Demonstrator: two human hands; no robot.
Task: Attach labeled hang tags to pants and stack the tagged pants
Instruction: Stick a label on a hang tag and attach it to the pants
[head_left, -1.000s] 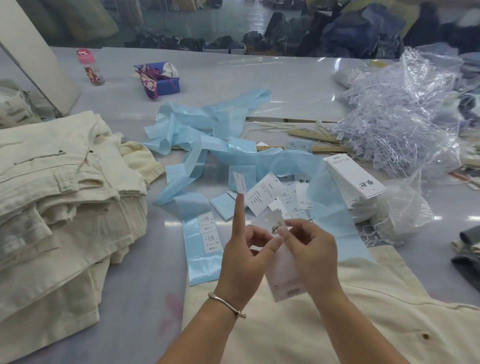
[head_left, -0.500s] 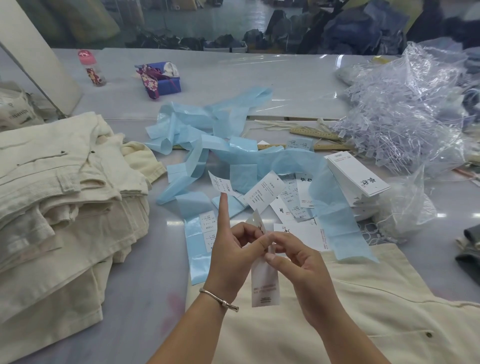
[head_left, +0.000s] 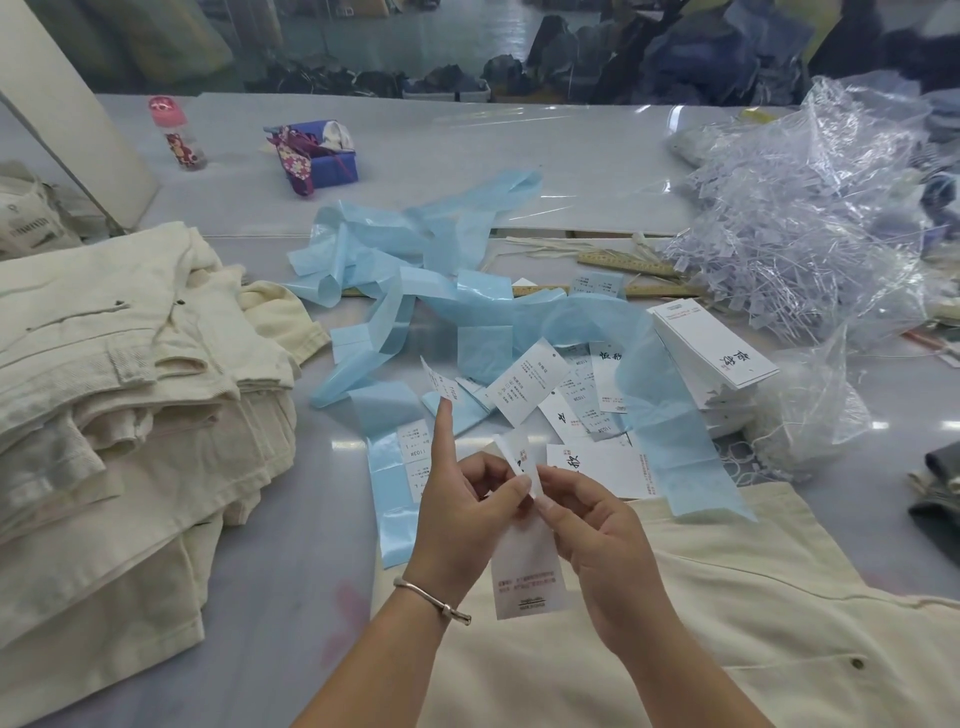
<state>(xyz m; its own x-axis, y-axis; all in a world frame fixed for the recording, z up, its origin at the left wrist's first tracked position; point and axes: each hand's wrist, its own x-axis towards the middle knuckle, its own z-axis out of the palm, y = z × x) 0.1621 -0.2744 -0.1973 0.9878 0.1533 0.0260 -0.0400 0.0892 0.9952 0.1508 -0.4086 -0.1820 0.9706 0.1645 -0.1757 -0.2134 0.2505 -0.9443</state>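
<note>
I have a white hang tag (head_left: 525, 566) pinched near its top edge between both hands, held up in front of me above the cream pants (head_left: 727, 623) that lie flat on the bench (head_left: 291, 545) under my wrists. My left hand (head_left: 462, 514) grips the tag with thumb and curled fingers (head_left: 488, 470), while the index finger sticks straight up with a small printed sticker label (head_left: 439, 382) clinging to its tip. My right hand (head_left: 597, 525) pinches the same top edge from the other side, thumb against forefinger, the other fingers loosely curled and holding nothing else.

So I judge this to be the labeling step: the tag is not yet labeled and not yet on the pants. The next move, as I read it, is to bring that fingertip down and press the label flat onto the tag's face, squarely and without creasing, while the right hand steadies the tag.

After that the tag needs a fastener from the tangle of clear plastic loops (head_left: 789, 249) well off to my right. The finished pile of cream pants (head_left: 130, 374) sits to my left. Strips of blue backing paper (head_left: 457, 312) and loose tags (head_left: 527, 387) lie scattered ahead of my hands.
</note>
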